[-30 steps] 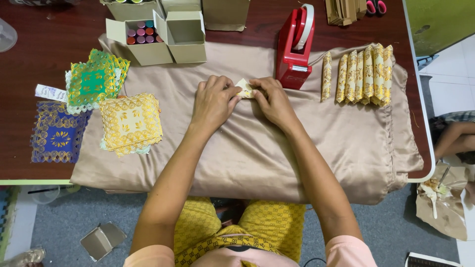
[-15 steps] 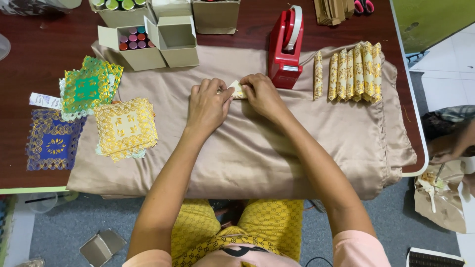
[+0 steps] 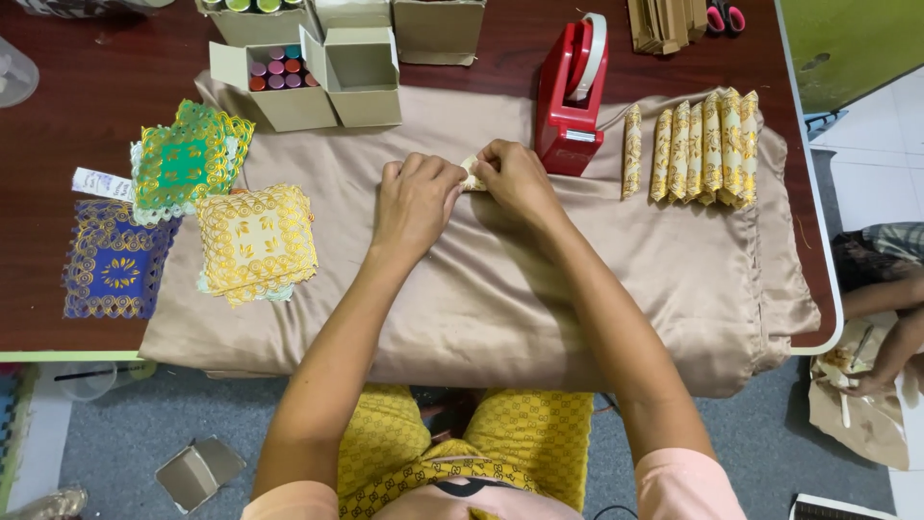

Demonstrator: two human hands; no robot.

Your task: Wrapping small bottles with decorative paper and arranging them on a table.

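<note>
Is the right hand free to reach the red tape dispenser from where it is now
Probably yes. The right hand sits just beside the red tape dispenser with nothing between them, though both hands pinch a small folded piece.

So packaging-wise, it's mostly plain stuff at the far edge of the dark red-brown wooden desk (image 3: 58,135). There's an open beige cardboard box (image 3: 274,91) with its flaps up, and inside are rows of small round bottle caps (image 3: 277,75) in red, pink, purple and teal. Touching its right side sits a second beige carton (image 3: 361,72), also open. Behind those, another box with green-yellow caps (image 3: 252,8) is cut off by the frame, and a brown cardboard box (image 3: 438,27) stands just right of it. Over on the left, a small white paper label strip (image 3: 100,183) lies flat beside the stacked doilies.
</note>
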